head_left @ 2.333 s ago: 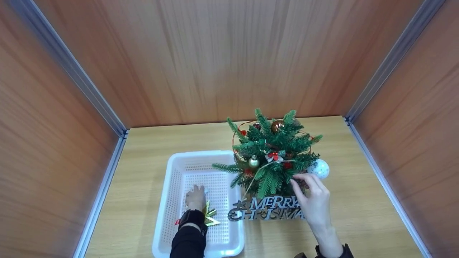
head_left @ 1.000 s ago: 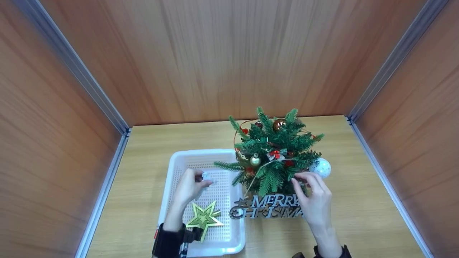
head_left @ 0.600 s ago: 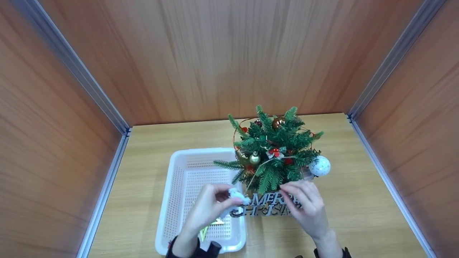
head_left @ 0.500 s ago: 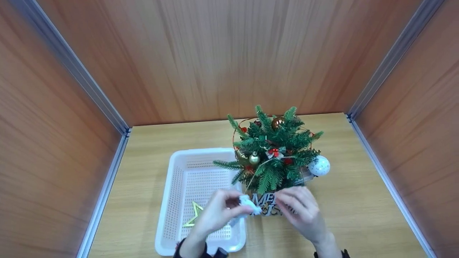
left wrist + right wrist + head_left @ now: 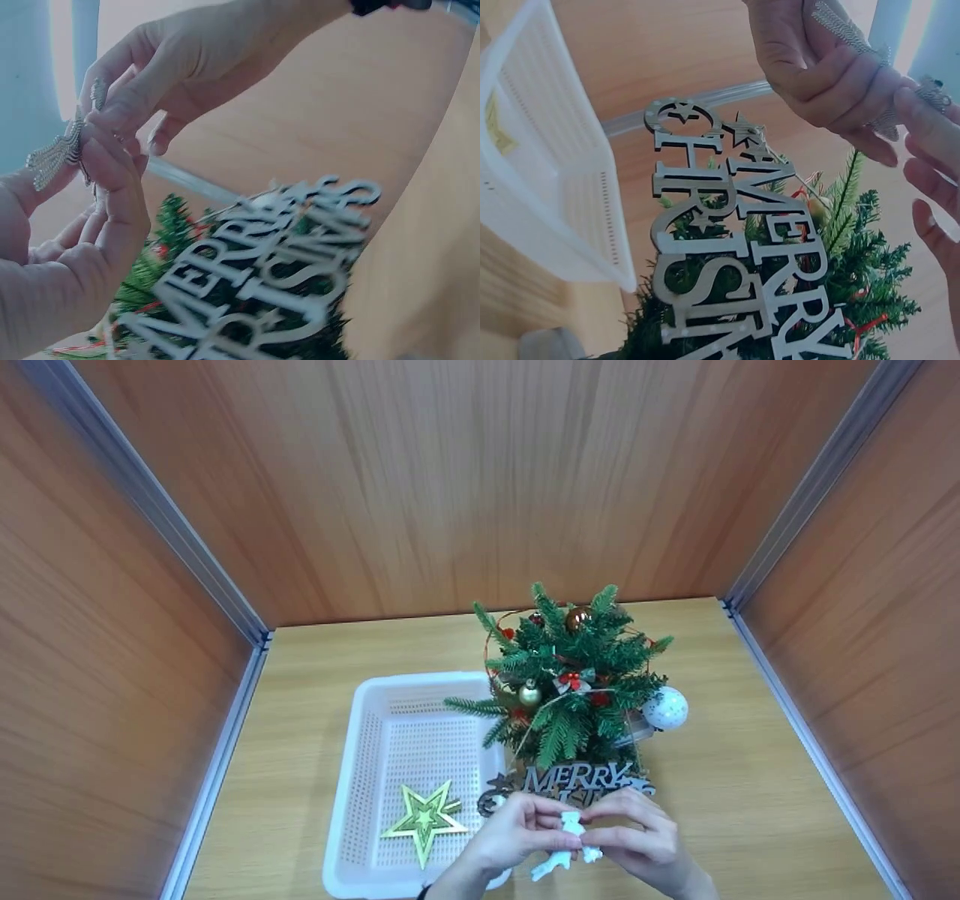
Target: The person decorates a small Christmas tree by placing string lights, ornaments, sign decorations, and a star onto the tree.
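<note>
In the head view, my left hand (image 5: 517,834) and right hand (image 5: 637,840) meet low in front of the tree. Between them is a pale ribbon bow (image 5: 571,823) with hanging tails, pinched by the fingers of both. Up close in the left wrist view, the bow (image 5: 56,161) looks silvery and ribbed; fingers cover its middle. Just behind the hands, a small green Christmas tree (image 5: 562,735) bears baubles and a red-berried bow. A grey "Merry Christmas" sign (image 5: 577,776) hangs at its front, its lower line partly hidden by my hands.
Left of the tree stands a white perforated basket (image 5: 420,682) holding a gold star (image 5: 424,817). A speckled white ball (image 5: 666,708) sits at the tree's right side. Wooden panels enclose the table at the back and sides.
My left hand picked the bow up from the basket and carried it right. My right hand left the tree's lower right and came down to meet it; both now pinch the bow.
</note>
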{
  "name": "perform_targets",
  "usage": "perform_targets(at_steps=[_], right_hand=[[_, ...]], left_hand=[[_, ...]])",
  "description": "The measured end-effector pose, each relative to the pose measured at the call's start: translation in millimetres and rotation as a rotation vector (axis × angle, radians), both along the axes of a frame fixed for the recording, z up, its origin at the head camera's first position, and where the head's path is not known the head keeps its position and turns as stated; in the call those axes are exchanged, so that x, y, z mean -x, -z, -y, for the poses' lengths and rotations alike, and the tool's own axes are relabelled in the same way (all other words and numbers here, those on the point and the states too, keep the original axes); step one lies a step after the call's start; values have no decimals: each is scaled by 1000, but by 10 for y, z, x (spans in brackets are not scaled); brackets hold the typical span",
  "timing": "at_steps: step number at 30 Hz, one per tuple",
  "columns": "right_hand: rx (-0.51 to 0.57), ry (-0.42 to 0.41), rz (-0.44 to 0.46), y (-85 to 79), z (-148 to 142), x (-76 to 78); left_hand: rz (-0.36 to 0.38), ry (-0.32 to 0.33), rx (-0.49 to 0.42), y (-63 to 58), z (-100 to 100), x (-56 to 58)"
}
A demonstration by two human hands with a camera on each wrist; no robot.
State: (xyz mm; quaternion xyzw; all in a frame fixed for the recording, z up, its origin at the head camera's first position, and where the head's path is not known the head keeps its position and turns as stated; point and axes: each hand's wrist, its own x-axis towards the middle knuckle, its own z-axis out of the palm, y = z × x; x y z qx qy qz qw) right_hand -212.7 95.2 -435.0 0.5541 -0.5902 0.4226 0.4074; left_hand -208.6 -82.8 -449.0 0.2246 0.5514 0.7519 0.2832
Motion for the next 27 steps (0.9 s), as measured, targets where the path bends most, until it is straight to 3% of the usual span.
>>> perform_targets(at_steps=[3,5,8,13,16,20,27], right_hand=[[11,-29,50,39,-49,-18],[16,-35,105,42,-92,-40],[16,-7,198,21,-174,-76],[4,74,323,-58,-281,-90],[10,94,373,-143,-298,-69],[45,102,440,-326,-278,-5],[183,129,490,-639,-219,261]], left_hand=[[22,-29,26,78,-40,-35],[-24,-73,59,104,-45,-56],[-173,-179,116,77,-17,-92],[-463,-349,182,-180,39,-156],[-594,-428,238,-291,41,-142],[-702,-519,326,-380,30,-35],[-877,-635,284,-721,-36,330]])
